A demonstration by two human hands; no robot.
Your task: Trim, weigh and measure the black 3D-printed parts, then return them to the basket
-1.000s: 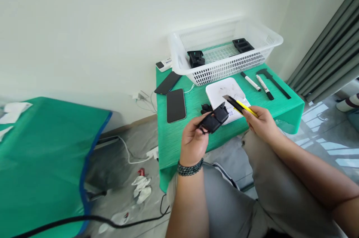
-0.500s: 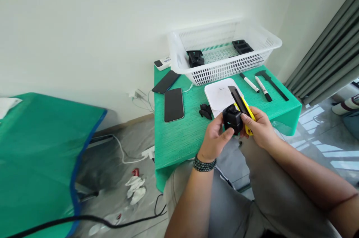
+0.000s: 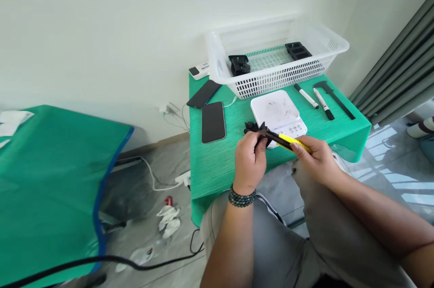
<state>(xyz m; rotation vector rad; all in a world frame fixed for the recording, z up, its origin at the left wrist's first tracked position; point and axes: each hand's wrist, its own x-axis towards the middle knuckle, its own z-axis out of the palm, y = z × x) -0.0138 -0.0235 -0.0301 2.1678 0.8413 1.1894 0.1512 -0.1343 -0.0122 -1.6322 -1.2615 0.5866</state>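
Observation:
My left hand [image 3: 251, 156] is closed round a black plastic part [image 3: 266, 140], most of it hidden by the fingers. In my right hand [image 3: 317, 157] is a yellow utility knife [image 3: 286, 140], pointing left, its blade end at the black part. Just behind the hands lies a white digital scale [image 3: 276, 109] with dark marks on its plate. Small black pieces [image 3: 250, 126] sit beside the scale, partly covered by my left hand.
A white plastic basket [image 3: 271, 81] at the back holds black molded parts [image 3: 239, 65]. Two markers [image 3: 323, 103] and a black caliper [image 3: 337, 100] lie right. Two phones [image 3: 213, 122] lie left on the green-covered table [image 3: 212, 168]. A black cable [image 3: 111, 258] crosses at lower left.
My left hand has moved left and turned over with the black part. The knife has swung from pointing up to lying nearly flat, blade end against the part. The view shifted slightly.

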